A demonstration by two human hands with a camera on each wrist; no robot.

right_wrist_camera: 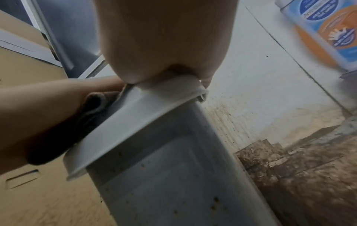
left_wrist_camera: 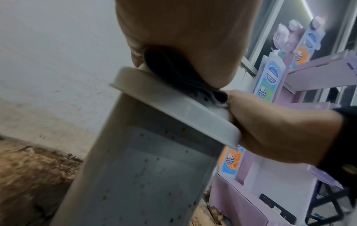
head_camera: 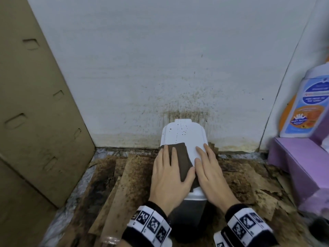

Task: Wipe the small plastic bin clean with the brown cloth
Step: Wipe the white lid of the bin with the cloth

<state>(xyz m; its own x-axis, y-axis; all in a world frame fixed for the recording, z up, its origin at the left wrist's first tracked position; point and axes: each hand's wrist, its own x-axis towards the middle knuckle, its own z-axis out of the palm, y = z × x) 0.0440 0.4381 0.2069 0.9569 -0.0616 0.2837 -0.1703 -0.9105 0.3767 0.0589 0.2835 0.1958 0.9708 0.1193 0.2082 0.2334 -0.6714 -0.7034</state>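
A small white plastic bin (head_camera: 185,134) stands against the wall, and dark specks dot the far part of its lid. The folded brown cloth (head_camera: 180,160) lies on the lid's left half. My left hand (head_camera: 168,158) presses flat on the cloth with straight fingers. My right hand (head_camera: 204,157) rests flat on the bare right half of the lid. The left wrist view shows the cloth (left_wrist_camera: 173,73) squeezed between my palm and the lid, and the speckled bin wall (left_wrist_camera: 146,175) below. In the right wrist view the lid rim (right_wrist_camera: 135,122) and the cloth (right_wrist_camera: 81,120) appear.
A tall cardboard box (head_camera: 35,122) leans at the left. A purple box (head_camera: 302,166) and a bottle with a blue and orange label (head_camera: 306,104) stand at the right. Stained cardboard scraps (head_camera: 124,175) cover the floor. The white wall (head_camera: 178,68) behind the bin has brown spatter.
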